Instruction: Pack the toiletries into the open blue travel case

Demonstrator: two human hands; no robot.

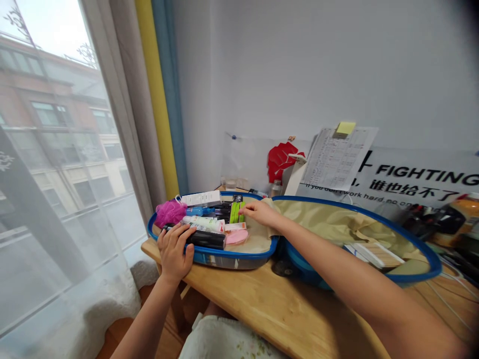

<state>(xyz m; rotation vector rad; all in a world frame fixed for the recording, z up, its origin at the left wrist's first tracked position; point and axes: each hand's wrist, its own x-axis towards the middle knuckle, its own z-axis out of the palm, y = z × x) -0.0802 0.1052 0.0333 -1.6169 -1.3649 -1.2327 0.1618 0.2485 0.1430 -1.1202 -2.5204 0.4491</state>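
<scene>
An open blue suitcase (pixel 239 253) lies on a wooden desk (pixel 269 309), its left half packed with toiletries. My left hand (pixel 174 250) rests on the near rim, fingers curled against a black bottle (pixel 205 238). My right hand (pixel 260 212) reaches into the case, fingertips down beside a green item (pixel 235 211) on the beige lining. A pink bath pouf (pixel 170 212), white tubes (pixel 204 222), a white box (pixel 202 198) and a pink round piece (pixel 236 236) lie among them.
The suitcase's other half (pixel 422 249) lies open to the right, holding a flat box (pixel 376 253). Papers, a red cutout (pixel 281 159) and a poster lean against the wall. Clutter sits at the far right. A curtained window (pixel 56 174) fills the left.
</scene>
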